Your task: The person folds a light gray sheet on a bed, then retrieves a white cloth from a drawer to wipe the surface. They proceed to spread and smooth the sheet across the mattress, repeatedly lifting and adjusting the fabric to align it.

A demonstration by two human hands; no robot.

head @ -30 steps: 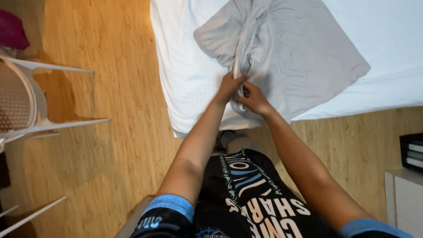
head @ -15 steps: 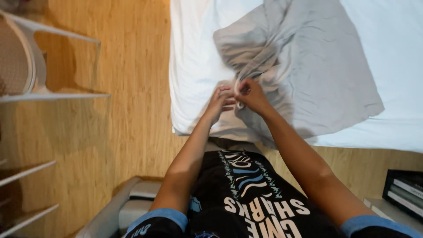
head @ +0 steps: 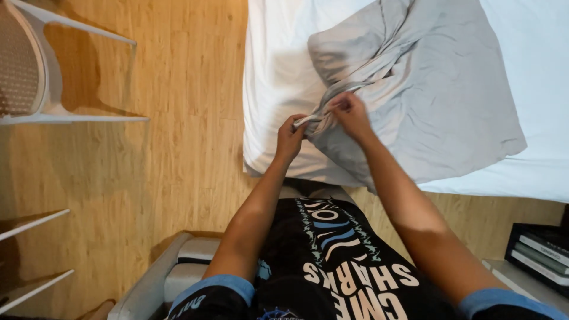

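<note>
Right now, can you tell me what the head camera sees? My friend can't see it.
Two hands, the left hand and right hand, pinch the bunched edge of a grey pillowcase lying on a bed with a white sheet. A wooden floor and a white chair are to the left.

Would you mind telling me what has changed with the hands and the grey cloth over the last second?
The hands have drawn slightly apart: the left hand now pinches an edge of the grey cloth a little to the left, while the right hand grips the bunched fabric beside it. Both kept hold throughout. The cloth still lies on the white bed sheet.
</note>
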